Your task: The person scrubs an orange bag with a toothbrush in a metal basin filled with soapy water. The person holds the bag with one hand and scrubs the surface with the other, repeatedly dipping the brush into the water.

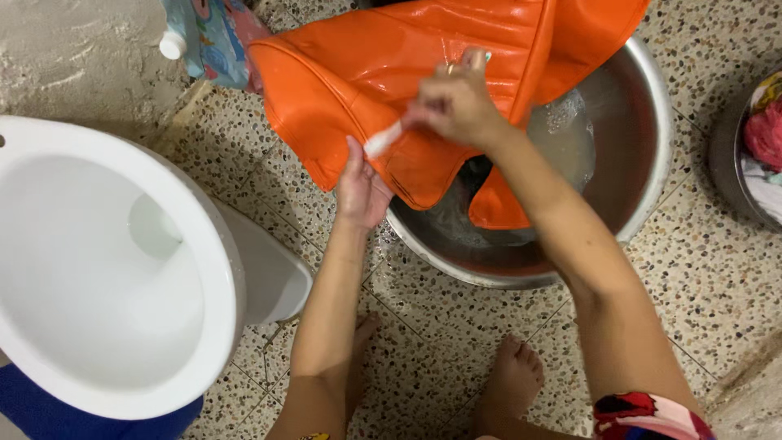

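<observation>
Beside a white toilet bowl [106, 269] on the speckled floor [717, 269], my left hand [360, 189] pinches the lower edge of a glossy orange bag [366, 81] draped over a steel basin [643, 138] of soapy water, while my right hand [456, 102] closes around a white brush [383, 142] pressed against the bag.

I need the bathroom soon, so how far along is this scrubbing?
Done: the metal basin holds foamy water and the orange bag looks wet. In hand: the left hand holds the bag's edge while the right hand works a small white brush on it. Left: foam shows, so rinsing likely remains.
</observation>
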